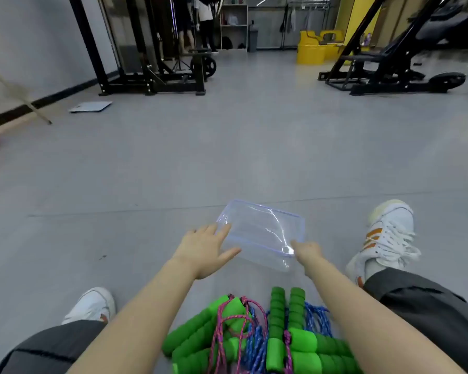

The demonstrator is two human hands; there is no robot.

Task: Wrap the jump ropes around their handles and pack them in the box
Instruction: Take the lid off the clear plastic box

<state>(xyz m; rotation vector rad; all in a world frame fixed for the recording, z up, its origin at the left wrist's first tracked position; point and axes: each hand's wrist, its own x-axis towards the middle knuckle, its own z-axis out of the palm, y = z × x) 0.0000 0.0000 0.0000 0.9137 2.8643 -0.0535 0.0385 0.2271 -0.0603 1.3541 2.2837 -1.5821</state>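
A clear plastic box point(262, 230) with a bluish rim lies on the grey floor between my legs. My left hand point(206, 247) rests with straight fingers against its near left corner. My right hand point(307, 251) grips the box's near right corner, fingers curled over the rim. Closer to me lies a heap of jump ropes point(257, 336) with green foam handles and pink and blue cords, tangled together on the floor between my forearms.
My white sneakers point(387, 233) sit on either side. Black gym machines point(152, 49) stand at the far left and far right. A flat scale point(91, 106) lies on the floor at left. People stand in the background.
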